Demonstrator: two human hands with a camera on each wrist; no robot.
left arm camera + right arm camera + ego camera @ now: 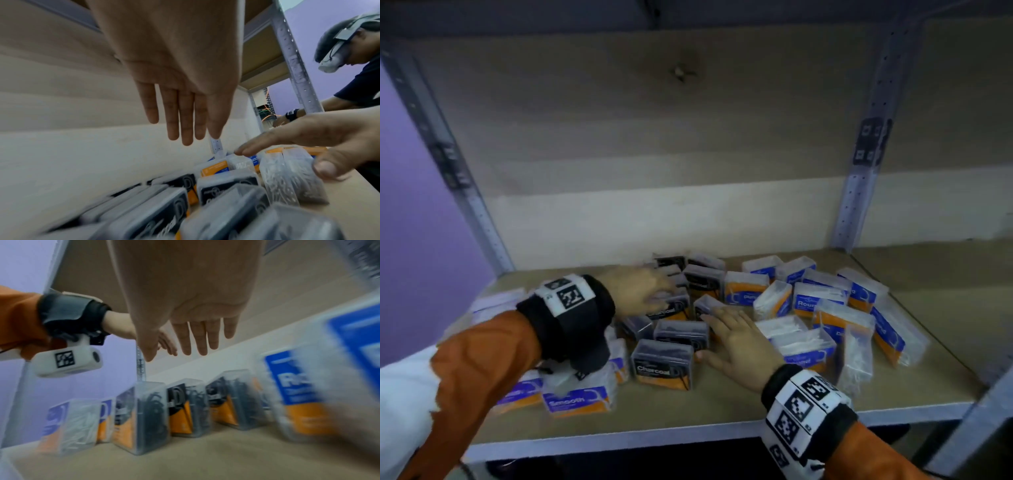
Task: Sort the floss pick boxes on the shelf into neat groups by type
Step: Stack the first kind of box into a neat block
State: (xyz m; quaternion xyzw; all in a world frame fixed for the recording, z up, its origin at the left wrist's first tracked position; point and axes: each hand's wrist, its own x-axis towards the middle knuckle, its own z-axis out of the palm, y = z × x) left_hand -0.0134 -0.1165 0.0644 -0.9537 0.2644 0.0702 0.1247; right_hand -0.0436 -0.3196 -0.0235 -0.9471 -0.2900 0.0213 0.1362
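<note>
Floss pick boxes lie jumbled on the wooden shelf (722, 411). Dark Charcoal boxes (664, 365) fill the middle, blue-and-orange Round boxes (815, 301) the right, and purple Smooth boxes (577, 397) the front left. My left hand (654, 291) reaches over the rear Charcoal boxes (226, 188), fingers (185, 120) straight and holding nothing. My right hand (732, 335) lies flat between the Charcoal and Round groups with fingers (201, 335) extended. Its thumb (327, 168) is at the side of a box of dark picks. The Charcoal boxes (144, 418) stand in a row below it.
A pale back panel and grey perforated uprights (859, 178) bound the bay, with a purple wall (414, 205) to the left. Bare board runs along the front edge. Another person with a headset (349, 53) works at the neighbouring bay on the right.
</note>
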